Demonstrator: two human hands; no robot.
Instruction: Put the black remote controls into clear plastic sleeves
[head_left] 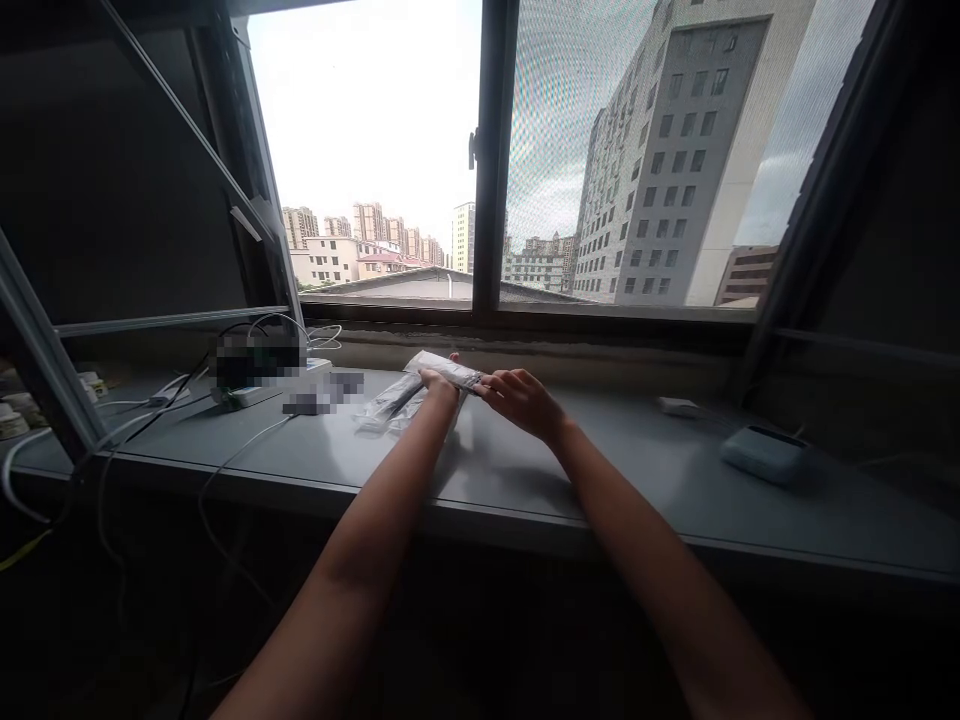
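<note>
A pale, long package in clear plastic point(446, 370) is held just above the table, tilted down to the right. My left hand point(440, 384) is closed round its left part, thumb on top. At its right end, my right hand point(523, 398) pinches the wrapping with bent fingers. Below and to the left, other plastic-wrapped packages point(386, 402) lie on the grey table point(525, 490), partly hidden by my left hand and forearm.
Blurred dark items point(259, 362) and a white power strip point(319, 368) with cables stand at the left. A light-blue box point(763, 452) and a small white object point(677, 406) lie at the right. Metal frame posts flank the window point(491, 160) behind.
</note>
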